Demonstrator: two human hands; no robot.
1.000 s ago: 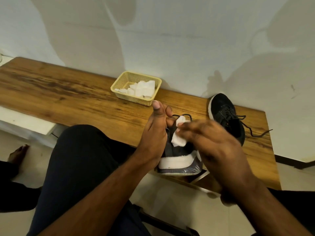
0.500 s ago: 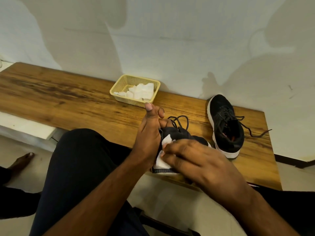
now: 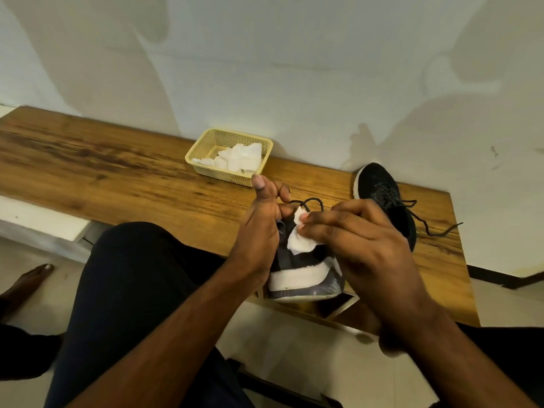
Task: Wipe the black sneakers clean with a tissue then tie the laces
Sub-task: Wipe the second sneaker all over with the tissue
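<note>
Landmark for all positions: the wooden bench point(image 3: 117, 178), which runs along the white wall point(image 3: 294, 69).

1. Nearest to me, short of the bench's front edge, I see a knee in dark trousers point(image 3: 132, 290). Both forearms reach over it toward the bench.

2. At the front edge of the bench, the left hand point(image 3: 259, 237) grips the near sneaker point(image 3: 303, 278). The fingers are curled round the shoe's far side and the thumb stands up straight. The sneaker is tipped so that its white midsole and grey sole face me; the heel end hangs past the bench edge. I cannot tell whether it rests on the bench or is held just above it.

3. The right hand point(image 3: 362, 245) is on the right of that sneaker. Its fingertips are closed in a pinch on a white tissue point(image 3: 300, 240), which lies against the black upper. A loop of black lace point(image 3: 309, 201) rises behind the tissue.

4. Farther back, toward the bench's right end, the second sneaker point(image 3: 382, 198) stands sole down, toe toward the wall. Its laces are loose and one end trails to the right across the wood.

5. At the back of the bench, near the wall and left of both sneakers, I see a yellow basket point(image 3: 200, 154) holding crumpled white tissues point(image 3: 238, 157)
</note>
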